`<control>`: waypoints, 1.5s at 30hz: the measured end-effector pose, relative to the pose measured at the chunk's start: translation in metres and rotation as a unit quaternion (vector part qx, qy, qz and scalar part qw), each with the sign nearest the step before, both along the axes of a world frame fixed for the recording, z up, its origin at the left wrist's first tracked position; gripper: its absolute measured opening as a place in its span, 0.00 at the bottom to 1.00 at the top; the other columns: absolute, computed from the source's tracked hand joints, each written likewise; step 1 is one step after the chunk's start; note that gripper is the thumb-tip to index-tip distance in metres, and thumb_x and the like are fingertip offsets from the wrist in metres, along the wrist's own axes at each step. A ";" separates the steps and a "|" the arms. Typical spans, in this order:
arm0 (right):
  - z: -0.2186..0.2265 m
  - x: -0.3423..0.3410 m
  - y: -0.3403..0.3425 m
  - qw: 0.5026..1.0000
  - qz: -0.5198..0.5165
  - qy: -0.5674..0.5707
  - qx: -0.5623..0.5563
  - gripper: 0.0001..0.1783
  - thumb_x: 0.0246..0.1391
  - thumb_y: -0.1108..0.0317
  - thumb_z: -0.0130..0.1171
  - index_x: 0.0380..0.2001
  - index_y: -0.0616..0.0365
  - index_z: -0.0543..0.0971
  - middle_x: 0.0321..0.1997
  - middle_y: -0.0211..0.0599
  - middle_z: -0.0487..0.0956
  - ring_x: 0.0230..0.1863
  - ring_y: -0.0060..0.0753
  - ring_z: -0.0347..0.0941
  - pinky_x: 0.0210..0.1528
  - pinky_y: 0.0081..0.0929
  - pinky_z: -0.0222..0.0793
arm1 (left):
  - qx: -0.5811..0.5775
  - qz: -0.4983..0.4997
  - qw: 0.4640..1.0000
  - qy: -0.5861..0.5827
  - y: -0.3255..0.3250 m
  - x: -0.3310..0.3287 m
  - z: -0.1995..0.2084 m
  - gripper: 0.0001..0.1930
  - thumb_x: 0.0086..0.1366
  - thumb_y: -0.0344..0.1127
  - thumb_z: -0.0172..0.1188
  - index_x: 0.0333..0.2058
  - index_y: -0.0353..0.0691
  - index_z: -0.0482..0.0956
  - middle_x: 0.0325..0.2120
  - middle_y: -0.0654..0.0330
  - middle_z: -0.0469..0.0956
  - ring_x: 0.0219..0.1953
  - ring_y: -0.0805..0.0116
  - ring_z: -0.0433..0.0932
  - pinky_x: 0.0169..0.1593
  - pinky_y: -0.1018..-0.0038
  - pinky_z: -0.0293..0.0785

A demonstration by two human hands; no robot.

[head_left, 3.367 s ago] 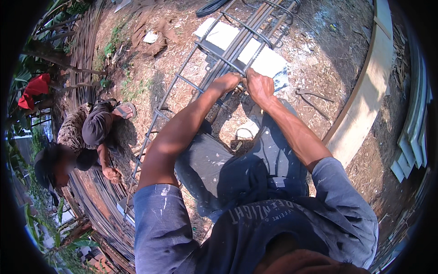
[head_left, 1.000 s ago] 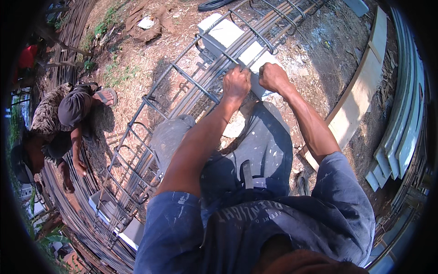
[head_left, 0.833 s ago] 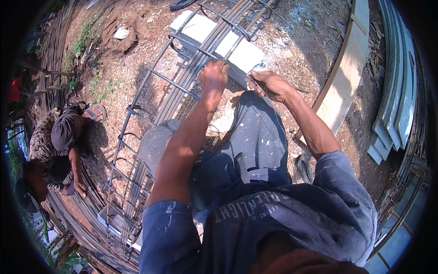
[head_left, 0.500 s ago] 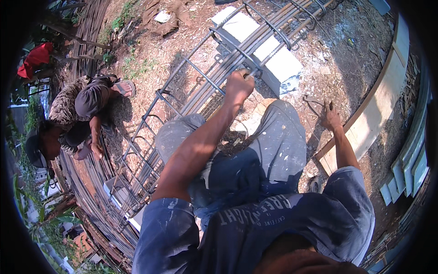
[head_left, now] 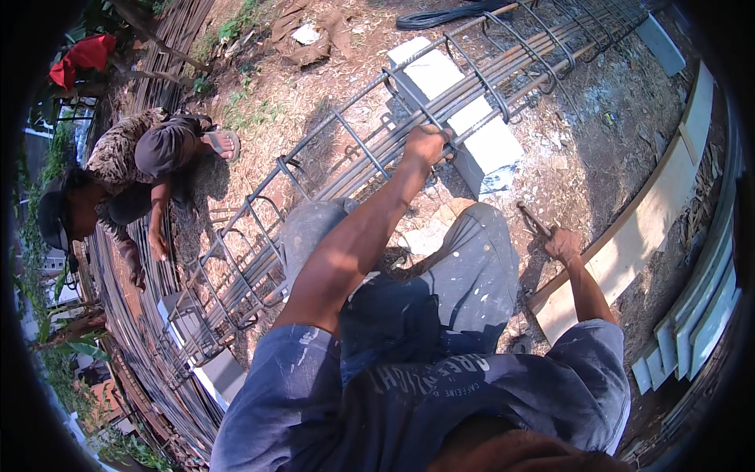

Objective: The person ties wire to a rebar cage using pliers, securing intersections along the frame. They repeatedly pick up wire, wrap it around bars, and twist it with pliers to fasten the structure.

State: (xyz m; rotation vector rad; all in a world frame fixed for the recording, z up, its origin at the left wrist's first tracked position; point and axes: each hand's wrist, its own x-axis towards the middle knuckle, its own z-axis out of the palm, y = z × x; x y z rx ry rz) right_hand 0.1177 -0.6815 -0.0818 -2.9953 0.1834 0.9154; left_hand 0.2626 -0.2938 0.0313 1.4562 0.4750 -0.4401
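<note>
A long rebar cage of bars and square stirrups runs slantwise from the lower left to the upper right, in front of my knees. My left hand is closed round a steel stirrup at the cage's near side, beside a white block. Off to the right, away from the cage, my right hand grips a pair of pincers. Their head points up and left, and the handles are close together in my fist.
White blocks prop the cage, with another block at its lower end. A person crouches at the left by long loose bars. At the right lie a wooden plank and stacked pale boards. Coiled black wire lies beyond.
The pincers' handles were spread in my right hand and are now closed together. My right hand is lower in the picture. The left hand stays at the stirrup as the view shifts.
</note>
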 end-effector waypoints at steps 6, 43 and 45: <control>0.094 -0.018 0.063 0.864 -0.315 -0.174 0.351 0.17 0.59 0.62 0.53 0.43 0.65 0.75 0.26 0.45 0.78 0.24 0.35 0.75 0.29 0.38 0.69 | -0.030 0.032 0.999 0.001 0.003 0.006 -0.011 0.08 0.55 0.29 0.67 0.28 0.31 0.78 0.21 0.60 0.75 0.21 0.71 0.70 0.23 0.71 0.67; 0.171 0.030 0.196 0.977 -0.033 0.032 0.207 0.28 0.55 0.49 0.59 0.52 0.57 0.78 0.28 0.53 0.80 0.34 0.52 0.78 0.43 0.45 0.71 | 0.045 0.080 0.995 -0.027 -0.006 0.006 -0.013 0.13 0.52 0.36 0.65 0.22 0.30 0.77 0.19 0.53 0.78 0.23 0.63 0.76 0.32 0.64 0.71; 0.181 0.033 0.205 0.988 -0.024 0.028 0.153 0.29 0.55 0.50 0.60 0.56 0.54 0.76 0.30 0.51 0.81 0.37 0.50 0.79 0.45 0.44 0.71 | 0.040 0.059 0.997 -0.029 -0.007 0.005 -0.018 0.12 0.53 0.36 0.64 0.22 0.30 0.78 0.21 0.52 0.78 0.23 0.62 0.76 0.32 0.65 0.71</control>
